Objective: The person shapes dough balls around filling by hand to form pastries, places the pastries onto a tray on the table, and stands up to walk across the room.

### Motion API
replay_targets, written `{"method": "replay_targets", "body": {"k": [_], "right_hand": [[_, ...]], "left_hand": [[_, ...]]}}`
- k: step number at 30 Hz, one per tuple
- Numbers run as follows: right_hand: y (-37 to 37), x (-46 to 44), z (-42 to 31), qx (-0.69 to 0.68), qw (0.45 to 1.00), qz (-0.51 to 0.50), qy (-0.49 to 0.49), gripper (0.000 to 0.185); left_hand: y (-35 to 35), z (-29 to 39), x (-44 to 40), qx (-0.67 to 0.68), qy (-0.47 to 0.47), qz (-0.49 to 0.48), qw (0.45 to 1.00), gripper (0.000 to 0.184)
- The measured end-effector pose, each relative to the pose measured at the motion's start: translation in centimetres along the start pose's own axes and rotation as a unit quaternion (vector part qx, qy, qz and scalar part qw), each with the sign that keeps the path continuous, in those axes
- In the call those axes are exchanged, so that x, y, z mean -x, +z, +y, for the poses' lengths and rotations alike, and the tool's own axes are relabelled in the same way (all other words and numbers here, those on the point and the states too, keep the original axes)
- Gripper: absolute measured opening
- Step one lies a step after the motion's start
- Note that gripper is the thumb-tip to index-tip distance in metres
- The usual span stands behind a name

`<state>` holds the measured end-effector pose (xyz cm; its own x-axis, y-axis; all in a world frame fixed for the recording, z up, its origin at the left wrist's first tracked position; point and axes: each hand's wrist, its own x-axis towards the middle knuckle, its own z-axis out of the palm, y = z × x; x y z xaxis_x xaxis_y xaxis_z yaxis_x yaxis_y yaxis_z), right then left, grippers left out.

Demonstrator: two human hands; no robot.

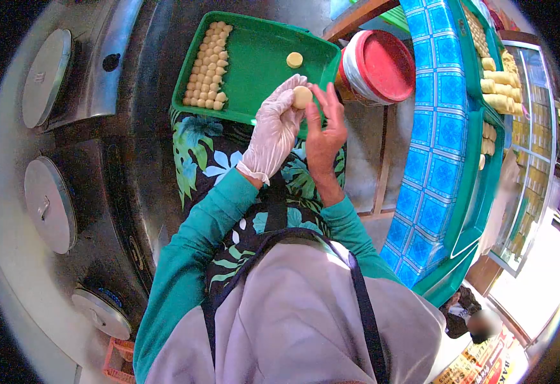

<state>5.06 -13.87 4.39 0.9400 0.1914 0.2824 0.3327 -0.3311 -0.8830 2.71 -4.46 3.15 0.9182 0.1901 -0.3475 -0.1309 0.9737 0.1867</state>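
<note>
My left hand (276, 125), in a whitish disposable glove, is closed around a round, flat piece of pale dough (302, 97), which shows between thumb and fingers. Close beside it is my bare right hand (326, 134), its fingers stretched and apart, slightly blurred; whether the thumb touches the dough I cannot tell. Both hands are over the near edge of a green tray (260, 57). Tight rows of small dough balls (209, 67) fill the tray's left side. Another dough disc (294, 60), possibly two stacked, lies toward its right.
Left of me are dark drums with metal lids (50, 205). A red-lidded bucket (385, 67) stands right of the tray. Farther right, a table with blue checked cloth (424, 147) bears green trays (472, 192) and pale rolls (501, 86). A person (462, 313) is at lower right.
</note>
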Motion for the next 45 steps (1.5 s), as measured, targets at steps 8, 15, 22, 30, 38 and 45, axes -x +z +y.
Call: {"method": "replay_targets", "body": {"k": [8, 15, 22, 30, 38, 45], "right_hand": [[-3.4, -0.5, 0.9, -0.376, 0.856, -0.019, 0.354, 0.039], [-19.5, -1.6, -12.2, -0.188, 0.968, -0.02, 0.167, 0.035], [-43.3, -10.7, -3.5, 0.018, 0.951, 0.268, 0.155, 0.024], [-48.8, -12.6, 9.5, -0.025, 0.898, 0.279, 0.34, 0.022], [-45.8, -12.2, 5.9, 0.125, 0.894, 0.262, 0.341, 0.034], [-32.1, -7.4, -7.9, 0.453, 0.869, 0.182, -0.078, 0.025]], "left_hand": [[-1.4, -0.6, -0.1, -0.206, -0.045, -0.088, 0.974, 0.049], [1.4, 4.8, 1.3, -0.196, -0.024, -0.063, 0.978, 0.053], [-4.3, 9.2, 0.7, -0.119, 0.029, 0.052, 0.991, 0.052], [-5.8, 9.5, 2.1, -0.062, 0.031, 0.025, 0.997, 0.054], [-8.6, 9.1, 1.1, -0.039, 0.011, -0.031, 0.999, 0.059], [-11.6, 11.0, 1.5, 0.085, 0.034, -0.062, 0.994, 0.053]]}}
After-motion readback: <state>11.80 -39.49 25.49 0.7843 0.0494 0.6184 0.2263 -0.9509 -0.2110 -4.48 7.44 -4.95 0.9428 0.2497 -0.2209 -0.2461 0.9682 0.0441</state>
